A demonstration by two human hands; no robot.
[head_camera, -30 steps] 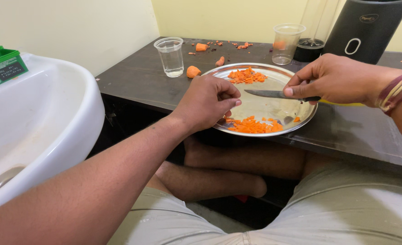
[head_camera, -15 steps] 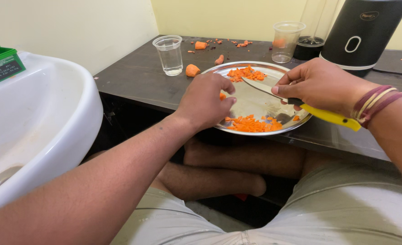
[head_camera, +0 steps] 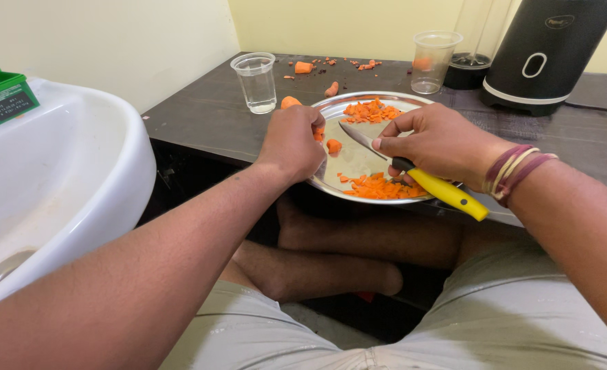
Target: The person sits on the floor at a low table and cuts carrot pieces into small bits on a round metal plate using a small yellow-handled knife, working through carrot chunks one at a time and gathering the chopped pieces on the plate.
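The left hand (head_camera: pixel 291 140) is curled closed around a piece of carrot (head_camera: pixel 319 131), pinning it down on the near-left part of the steel plate (head_camera: pixel 385 98); only an orange sliver shows past the fingertips. A second ago this hand hovered over the plate with its fingers loosely bunched, so it has since moved toward the far-left rim and settled on the piece. The right hand (head_camera: pixel 435 142) is wrapped around the yellow-handled knife (head_camera: pixel 413 173), forefinger laid along the blade's back. The blade, which lay flat across the plate's middle a second ago, now slants down to the left with its tip close to the held piece, and the handle has swung toward the person. Judging by that, another cut is being lined up. A loose carrot chunk (head_camera: pixel 333 145) lies just beside the blade. Chopped carrot is heaped at the near edge (head_camera: pixel 379 187) and the far edge (head_camera: pixel 366 109) of the plate. Two clear plastic cups (head_camera: pixel 255 82), carrot ends (head_camera: pixel 304 67) and a black blender (head_camera: pixel 547 51) stand behind on the dark counter (head_camera: pixel 200 116); a white sink (head_camera: pixel 50 185) is to the left.
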